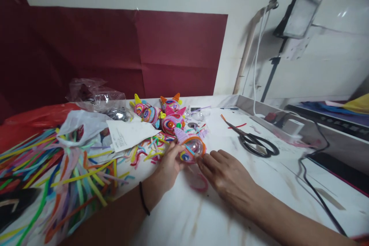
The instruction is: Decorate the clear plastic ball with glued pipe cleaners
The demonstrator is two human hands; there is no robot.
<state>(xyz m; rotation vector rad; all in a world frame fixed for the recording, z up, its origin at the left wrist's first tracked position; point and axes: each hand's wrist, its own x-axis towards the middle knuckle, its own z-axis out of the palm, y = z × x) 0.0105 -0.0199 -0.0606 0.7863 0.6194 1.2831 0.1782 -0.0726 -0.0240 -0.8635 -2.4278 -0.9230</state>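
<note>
My left hand (pixel 170 163), a black band on its wrist, is closed around the left side of a clear plastic ball (pixel 197 147). Lilac pipe-cleaner ears (pixel 181 135) stand on top of the ball, and an orange pipe cleaner (pixel 204 147) curves along its edge. A blue and yellow coil (pixel 185 156) sits low on its front, crossed by a light-blue strand. At the ball's lower right, my right hand (pixel 221 171) has its fingers pinched on a pipe cleaner; which strand is hidden. Behind the ball stands a pink pipe-cleaner animal head (pixel 173 123) with orange eyes.
Many loose pipe cleaners (pixel 77 177) cover the left of the table, near a white paper packet (pixel 129 135). Short cut pieces (pixel 144 153) lie beside the ball. Black-handled scissors (pixel 258 144) are on the right, before a power strip (pixel 284 130) and a black cable (pixel 313 192).
</note>
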